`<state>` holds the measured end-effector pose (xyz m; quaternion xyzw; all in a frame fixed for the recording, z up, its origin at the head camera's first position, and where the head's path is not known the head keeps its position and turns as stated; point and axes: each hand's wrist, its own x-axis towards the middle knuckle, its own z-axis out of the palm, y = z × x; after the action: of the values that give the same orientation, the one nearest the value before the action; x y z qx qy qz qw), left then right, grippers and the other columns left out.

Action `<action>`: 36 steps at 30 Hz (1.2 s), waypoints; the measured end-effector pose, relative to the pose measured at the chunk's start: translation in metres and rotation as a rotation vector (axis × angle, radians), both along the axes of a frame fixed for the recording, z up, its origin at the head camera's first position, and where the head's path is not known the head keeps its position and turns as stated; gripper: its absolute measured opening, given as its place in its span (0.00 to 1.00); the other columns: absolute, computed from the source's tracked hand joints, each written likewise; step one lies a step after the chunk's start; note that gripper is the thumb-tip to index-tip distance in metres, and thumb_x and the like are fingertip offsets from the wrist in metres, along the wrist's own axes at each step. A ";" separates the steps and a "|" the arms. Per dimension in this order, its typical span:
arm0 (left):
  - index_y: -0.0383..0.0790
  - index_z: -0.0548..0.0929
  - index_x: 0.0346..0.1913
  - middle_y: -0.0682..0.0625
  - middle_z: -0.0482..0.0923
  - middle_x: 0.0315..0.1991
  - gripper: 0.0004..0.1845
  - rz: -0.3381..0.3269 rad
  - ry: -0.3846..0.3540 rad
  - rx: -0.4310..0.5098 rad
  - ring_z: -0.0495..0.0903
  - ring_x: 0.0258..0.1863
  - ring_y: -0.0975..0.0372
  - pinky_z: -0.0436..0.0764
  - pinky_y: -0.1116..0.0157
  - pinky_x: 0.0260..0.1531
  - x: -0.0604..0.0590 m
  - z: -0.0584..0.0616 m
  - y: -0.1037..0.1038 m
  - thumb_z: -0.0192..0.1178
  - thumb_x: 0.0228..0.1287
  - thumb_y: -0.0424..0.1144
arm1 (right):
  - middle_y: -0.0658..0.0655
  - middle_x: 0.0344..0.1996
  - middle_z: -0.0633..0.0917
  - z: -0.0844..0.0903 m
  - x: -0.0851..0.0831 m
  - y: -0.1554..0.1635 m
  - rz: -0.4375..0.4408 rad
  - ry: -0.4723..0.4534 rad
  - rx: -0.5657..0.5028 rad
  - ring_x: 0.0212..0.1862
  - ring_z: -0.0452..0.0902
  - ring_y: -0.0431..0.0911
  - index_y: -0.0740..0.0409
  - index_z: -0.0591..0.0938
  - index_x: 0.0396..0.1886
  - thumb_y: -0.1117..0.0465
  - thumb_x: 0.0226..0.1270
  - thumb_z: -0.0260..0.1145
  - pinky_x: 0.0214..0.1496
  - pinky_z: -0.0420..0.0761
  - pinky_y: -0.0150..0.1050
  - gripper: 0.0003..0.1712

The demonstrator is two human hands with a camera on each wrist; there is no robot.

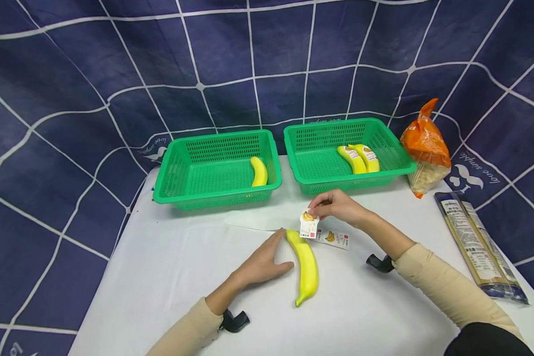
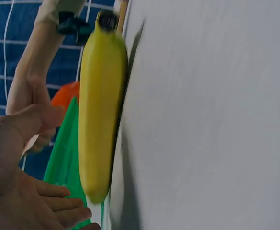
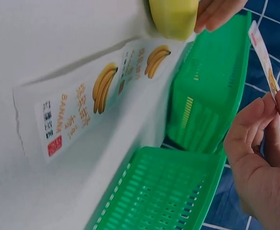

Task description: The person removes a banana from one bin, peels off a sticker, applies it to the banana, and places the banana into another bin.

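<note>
A yellow banana (image 1: 309, 269) lies lengthwise on the white table. Beside its left side is my left hand (image 1: 260, 264), fingers extended, the fingertips at the banana's far end; whether they touch it I cannot tell. In the left wrist view the thumb and fingers stand apart around no object, near the banana (image 2: 101, 115). My right hand (image 1: 340, 206) pinches a banana sticker (image 1: 309, 226) between thumb and fingers above the table. Below it lies a strip of banana stickers (image 1: 335, 239), its printed side up in the right wrist view, with a torn edge.
One banana (image 1: 259, 172) lies in the left green basket (image 1: 218, 200). The right green basket (image 1: 347, 185) contains two bananas with stickers. An orange-topped bag (image 1: 424, 143) stands beside it, and long clear packages (image 1: 478, 242) lie at the table's right edge.
</note>
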<state>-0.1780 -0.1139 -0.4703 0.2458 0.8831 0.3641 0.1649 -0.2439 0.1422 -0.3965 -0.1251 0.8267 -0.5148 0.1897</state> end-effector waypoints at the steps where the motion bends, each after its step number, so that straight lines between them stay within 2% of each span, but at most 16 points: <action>1: 0.36 0.49 0.77 0.41 0.47 0.78 0.51 -0.008 -0.015 0.015 0.49 0.78 0.51 0.55 0.51 0.75 0.003 0.000 0.002 0.66 0.59 0.52 | 0.55 0.38 0.86 0.000 0.001 0.000 0.005 0.000 0.003 0.38 0.80 0.44 0.67 0.84 0.43 0.59 0.63 0.69 0.50 0.84 0.51 0.15; 6: 0.36 0.44 0.78 0.43 0.36 0.80 0.60 -0.062 -0.015 0.015 0.39 0.79 0.54 0.52 0.49 0.76 0.013 -0.002 0.010 0.68 0.54 0.59 | 0.54 0.36 0.86 0.000 0.005 -0.001 0.029 -0.007 0.017 0.36 0.80 0.45 0.66 0.84 0.42 0.59 0.63 0.69 0.49 0.83 0.51 0.14; 13: 0.37 0.39 0.78 0.45 0.29 0.80 0.63 -0.033 -0.001 -0.034 0.32 0.79 0.55 0.50 0.47 0.76 0.013 -0.008 0.015 0.65 0.53 0.64 | 0.52 0.33 0.86 -0.006 0.009 -0.005 0.060 -0.041 0.028 0.35 0.79 0.45 0.62 0.84 0.41 0.59 0.63 0.68 0.48 0.83 0.53 0.12; 18: 0.39 0.35 0.78 0.47 0.26 0.80 0.66 -0.036 0.005 -0.050 0.33 0.79 0.56 0.49 0.48 0.76 0.011 -0.011 0.014 0.64 0.51 0.67 | 0.52 0.32 0.86 -0.011 0.011 -0.007 0.084 -0.034 0.049 0.33 0.79 0.44 0.62 0.85 0.40 0.59 0.63 0.68 0.46 0.83 0.52 0.11; 27: 0.39 0.38 0.78 0.49 0.26 0.80 0.63 -0.097 0.035 -0.113 0.36 0.79 0.60 0.43 0.52 0.78 0.008 -0.014 0.015 0.61 0.53 0.69 | 0.50 0.27 0.86 -0.026 0.016 -0.014 0.142 -0.098 0.072 0.31 0.79 0.42 0.64 0.86 0.37 0.61 0.62 0.69 0.40 0.84 0.43 0.10; 31: 0.40 0.38 0.78 0.50 0.27 0.80 0.62 -0.089 0.052 -0.125 0.36 0.79 0.61 0.42 0.52 0.78 0.007 -0.014 0.017 0.57 0.54 0.71 | 0.50 0.26 0.86 -0.029 0.017 -0.016 0.148 -0.119 0.072 0.31 0.79 0.41 0.64 0.86 0.36 0.62 0.60 0.70 0.39 0.84 0.39 0.09; 36: 0.42 0.38 0.79 0.50 0.29 0.80 0.63 -0.064 0.081 -0.130 0.36 0.79 0.61 0.44 0.51 0.78 0.007 -0.016 0.021 0.57 0.52 0.74 | 0.50 0.25 0.86 -0.029 0.016 -0.017 0.134 -0.123 0.088 0.30 0.79 0.41 0.63 0.87 0.36 0.62 0.59 0.71 0.39 0.84 0.40 0.08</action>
<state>-0.1711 -0.0926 -0.4859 0.2773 0.9025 0.2901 0.1561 -0.2275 0.1247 -0.4254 -0.1400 0.8249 -0.4710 0.2794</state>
